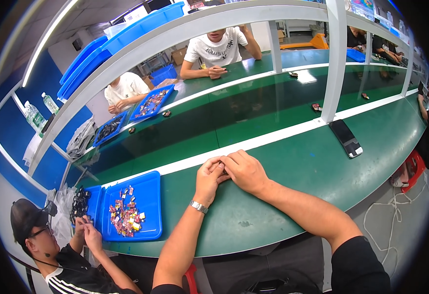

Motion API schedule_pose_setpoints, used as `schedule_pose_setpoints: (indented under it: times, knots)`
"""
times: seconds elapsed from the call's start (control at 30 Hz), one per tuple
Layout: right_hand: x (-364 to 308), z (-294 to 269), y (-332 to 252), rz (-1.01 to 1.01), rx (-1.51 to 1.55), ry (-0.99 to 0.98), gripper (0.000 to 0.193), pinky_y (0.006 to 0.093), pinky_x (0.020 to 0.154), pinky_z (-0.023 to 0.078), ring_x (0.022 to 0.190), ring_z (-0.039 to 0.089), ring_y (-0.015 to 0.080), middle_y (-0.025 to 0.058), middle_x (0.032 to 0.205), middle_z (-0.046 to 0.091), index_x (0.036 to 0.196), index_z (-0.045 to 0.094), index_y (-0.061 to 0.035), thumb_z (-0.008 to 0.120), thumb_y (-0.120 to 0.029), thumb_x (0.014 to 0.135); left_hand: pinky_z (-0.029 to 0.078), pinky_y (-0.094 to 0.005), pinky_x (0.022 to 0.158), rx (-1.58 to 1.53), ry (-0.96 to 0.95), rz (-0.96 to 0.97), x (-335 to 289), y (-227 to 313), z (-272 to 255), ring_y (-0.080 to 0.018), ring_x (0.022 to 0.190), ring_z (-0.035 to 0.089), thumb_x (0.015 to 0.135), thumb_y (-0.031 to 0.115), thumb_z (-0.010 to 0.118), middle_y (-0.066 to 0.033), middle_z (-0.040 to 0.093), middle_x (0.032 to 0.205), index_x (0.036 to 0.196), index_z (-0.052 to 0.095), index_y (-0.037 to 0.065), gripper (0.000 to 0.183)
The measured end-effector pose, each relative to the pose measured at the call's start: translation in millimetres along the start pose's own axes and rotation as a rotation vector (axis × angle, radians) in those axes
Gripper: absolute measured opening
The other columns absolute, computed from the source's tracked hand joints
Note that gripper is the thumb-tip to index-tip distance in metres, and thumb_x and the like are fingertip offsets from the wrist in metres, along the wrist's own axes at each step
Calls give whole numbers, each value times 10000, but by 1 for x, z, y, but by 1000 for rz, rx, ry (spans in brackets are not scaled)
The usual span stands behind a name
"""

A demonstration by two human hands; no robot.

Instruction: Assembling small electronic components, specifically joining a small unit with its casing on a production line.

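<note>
My left hand (pixel 208 178) and my right hand (pixel 244 170) rest together on the green workbench (pixel 293 171), near the white stripe along the conveyor edge. Their fingertips meet around a small dark part (pixel 221 162) that is mostly hidden between them. A metal watch (pixel 199 207) sits on my left wrist. A blue tray (pixel 148 196) with several small red, yellow and white pieces lies to the left of my hands.
A dark phone (pixel 346 137) lies to the right by a white post (pixel 334 63). A person at lower left handles parts beside a second blue tray (pixel 93 196) of dark parts. Two people sit across the dark green conveyor belt (pixel 234 110), with more blue trays (pixel 151 102).
</note>
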State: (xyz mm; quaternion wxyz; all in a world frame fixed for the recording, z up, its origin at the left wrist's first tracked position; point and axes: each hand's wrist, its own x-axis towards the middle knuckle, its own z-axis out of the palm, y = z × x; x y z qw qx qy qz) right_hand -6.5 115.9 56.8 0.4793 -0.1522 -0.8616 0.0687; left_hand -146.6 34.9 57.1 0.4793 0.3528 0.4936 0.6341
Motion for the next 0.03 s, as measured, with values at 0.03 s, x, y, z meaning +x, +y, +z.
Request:
schedule_pose_setpoints:
  times: [0.03]
  knots:
    - [1,0,0,1,13,-9,253,336,701,546,869,602,238,44,946,616,1030,667,-103,681,-64,781,556,-343,891,57,48,13,1,-2,0,-189,1013,653,981,103,559,-97,656,1120,1267,512,17,303]
